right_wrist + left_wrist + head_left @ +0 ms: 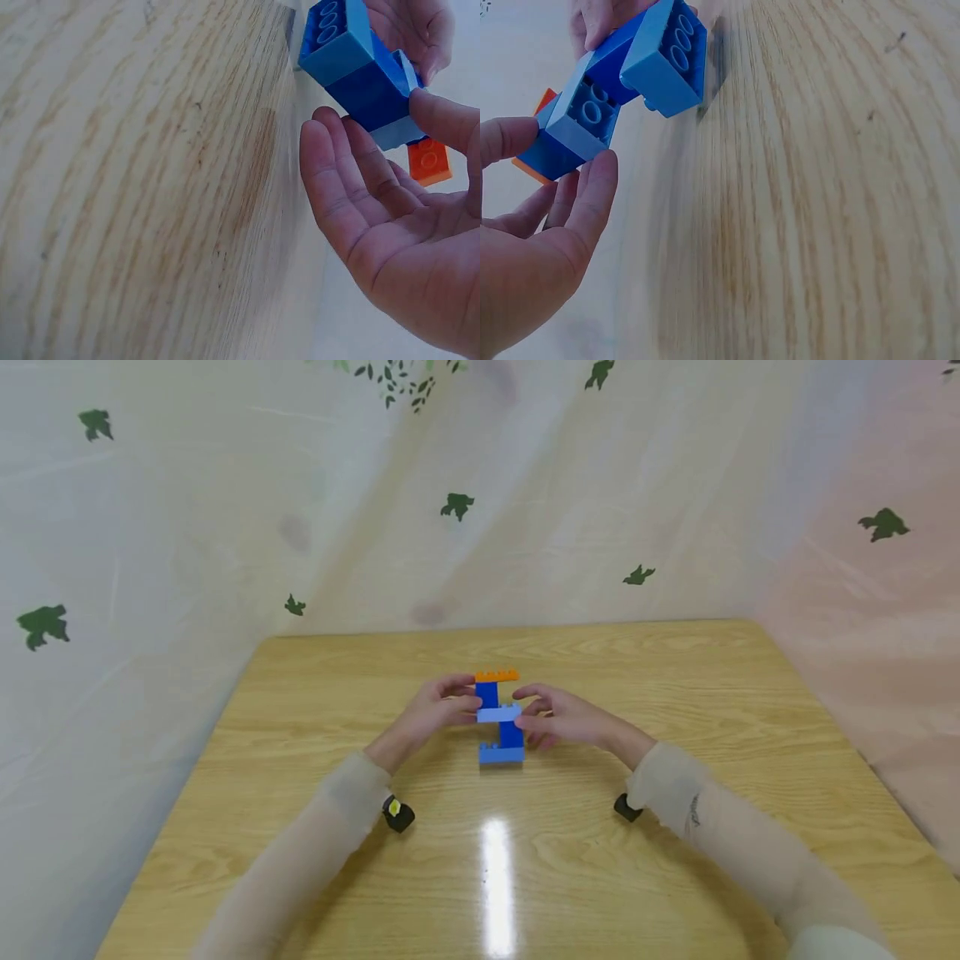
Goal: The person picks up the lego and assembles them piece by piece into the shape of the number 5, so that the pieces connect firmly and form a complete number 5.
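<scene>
A zigzag toy brick structure (498,715) is upright in the middle of the head view, with an orange brick (497,676) on top. Below it come a dark blue brick (487,695), a light blue middle layer, another dark blue brick (512,734) and a blue bottom brick (501,755). The bottom brick's hollow underside (681,41) shows in the left wrist view, so the structure is off the table. My left hand (435,706) pinches its upper left part between thumb and fingers. From the right, my right hand (566,714) holds the middle, thumb against the bricks.
The wooden table (337,718) spreads around both hands. A pale curtain (540,527) with green bird shapes hangs behind it. Small black devices hang at the left wrist (398,815) and right wrist (627,807).
</scene>
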Motion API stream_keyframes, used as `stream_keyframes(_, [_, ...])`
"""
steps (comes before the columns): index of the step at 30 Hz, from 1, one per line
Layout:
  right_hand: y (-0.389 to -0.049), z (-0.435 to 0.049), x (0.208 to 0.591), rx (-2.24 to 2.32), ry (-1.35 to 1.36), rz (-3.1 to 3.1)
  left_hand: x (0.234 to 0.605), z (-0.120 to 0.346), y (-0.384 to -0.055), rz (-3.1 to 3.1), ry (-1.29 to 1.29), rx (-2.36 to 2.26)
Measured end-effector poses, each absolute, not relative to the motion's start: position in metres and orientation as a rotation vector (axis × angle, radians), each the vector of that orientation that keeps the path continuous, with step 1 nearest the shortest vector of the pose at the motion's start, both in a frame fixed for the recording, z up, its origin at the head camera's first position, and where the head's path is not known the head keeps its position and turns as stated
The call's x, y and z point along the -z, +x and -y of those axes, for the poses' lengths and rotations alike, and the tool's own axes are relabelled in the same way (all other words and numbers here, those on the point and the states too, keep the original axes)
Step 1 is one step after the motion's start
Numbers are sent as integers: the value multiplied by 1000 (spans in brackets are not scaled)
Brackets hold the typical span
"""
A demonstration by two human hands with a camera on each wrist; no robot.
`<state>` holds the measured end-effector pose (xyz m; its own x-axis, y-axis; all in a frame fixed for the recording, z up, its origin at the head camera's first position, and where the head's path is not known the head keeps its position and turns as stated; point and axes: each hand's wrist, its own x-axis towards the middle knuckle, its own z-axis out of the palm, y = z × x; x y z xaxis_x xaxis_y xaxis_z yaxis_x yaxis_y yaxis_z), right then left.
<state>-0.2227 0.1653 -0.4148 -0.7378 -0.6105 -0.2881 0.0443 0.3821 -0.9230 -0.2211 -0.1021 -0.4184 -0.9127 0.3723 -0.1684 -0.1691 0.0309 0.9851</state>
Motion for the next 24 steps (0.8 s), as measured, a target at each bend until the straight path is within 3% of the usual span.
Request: stream_keyframes(24, [-227,-159,422,1304,-314,-2089,435,97,-227,-1872,111,-1860])
